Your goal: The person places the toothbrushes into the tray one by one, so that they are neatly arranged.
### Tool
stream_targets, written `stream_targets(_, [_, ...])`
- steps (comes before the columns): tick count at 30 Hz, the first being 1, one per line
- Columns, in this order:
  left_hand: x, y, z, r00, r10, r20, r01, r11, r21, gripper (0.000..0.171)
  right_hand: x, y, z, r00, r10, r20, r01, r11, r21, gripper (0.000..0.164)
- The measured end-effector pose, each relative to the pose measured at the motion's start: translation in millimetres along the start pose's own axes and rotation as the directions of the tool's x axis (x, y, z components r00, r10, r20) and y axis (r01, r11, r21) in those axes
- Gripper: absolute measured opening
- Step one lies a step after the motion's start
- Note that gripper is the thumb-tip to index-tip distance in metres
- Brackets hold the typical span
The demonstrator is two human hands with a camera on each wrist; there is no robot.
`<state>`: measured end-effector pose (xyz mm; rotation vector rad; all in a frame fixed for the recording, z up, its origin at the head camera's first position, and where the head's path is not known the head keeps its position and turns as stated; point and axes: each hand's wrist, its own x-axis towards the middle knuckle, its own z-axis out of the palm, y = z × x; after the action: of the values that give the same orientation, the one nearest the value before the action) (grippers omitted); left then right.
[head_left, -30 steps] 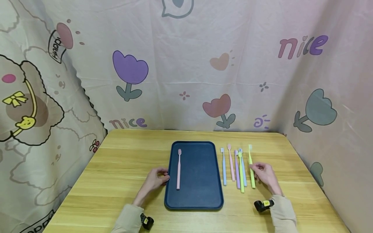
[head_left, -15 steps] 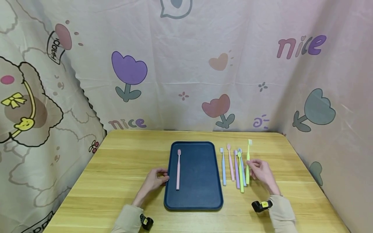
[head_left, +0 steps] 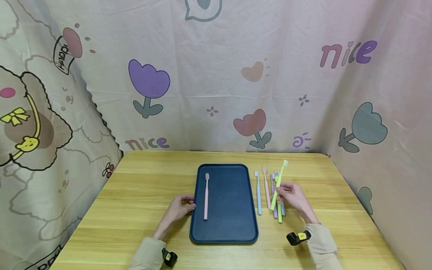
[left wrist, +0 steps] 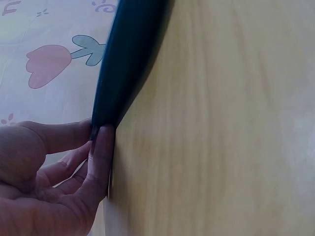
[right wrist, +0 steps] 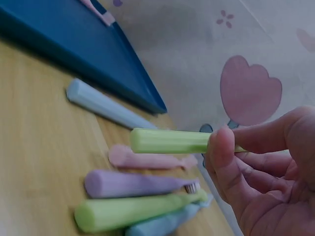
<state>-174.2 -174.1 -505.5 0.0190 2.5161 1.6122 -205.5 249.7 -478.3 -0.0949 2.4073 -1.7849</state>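
My right hand (head_left: 293,195) pinches a green toothbrush (right wrist: 170,141) over the other brushes (head_left: 267,189), right of the tray (head_left: 224,228), its head pointing away. My left hand (head_left: 180,207) grips the tray's left rim.

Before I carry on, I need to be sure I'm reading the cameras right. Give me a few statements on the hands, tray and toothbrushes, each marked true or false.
1. The right hand pinches a yellow-green toothbrush. True.
2. Two toothbrushes lie in the dark blue tray. False: just one, a pink toothbrush.
3. The left hand touches the tray's edge. True.
4. The light blue toothbrush nearest the tray lies inside it. False: it lies on the wooden table, beside the tray.
5. The held toothbrush lies flat on the table. False: the right wrist view shows it raised above the others.
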Motion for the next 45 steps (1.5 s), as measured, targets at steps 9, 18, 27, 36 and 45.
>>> stream_targets(9, [0.0, -0.1, -1.0, 1.000, -0.002, 0.005, 0.002, 1.000, 0.002, 0.029, 7.0, -9.4, 20.2, 0.992, -0.041, 0.119, 0.035, 0.998, 0.056, 0.034])
stream_targets(18, [0.2, -0.2, -0.5, 1.000, -0.009, 0.001, 0.009, 1.000, 0.008, 0.030, 15.5, -15.5, 45.4, 0.985, -0.080, 0.152, 0.078, 0.997, 0.019, 0.033])
stream_targets(27, [-0.2, -0.5, -0.4, 1.000, 0.004, 0.004, -0.004, 1.000, 0.008, 0.031, 19.7, -20.0, 68.0, 0.981, -0.064, 0.183, 0.051, 0.996, 0.075, 0.040])
stream_targets(36, [0.5, -0.5, 0.2, 1.000, -0.004, -0.009, 0.004, 1.000, 0.007, 0.030, 25.3, -24.7, 90.5, 0.981, -0.052, 0.187, 0.031, 0.993, 0.113, 0.043])
stream_targets(45, [0.3, -1.7, 0.1, 1.000, 0.009, -0.002, -0.009, 1.000, -0.004, 0.030, 28.5, -27.3, 114.2, 0.983, -0.067, 0.172, 0.048, 0.992, 0.116, 0.038])
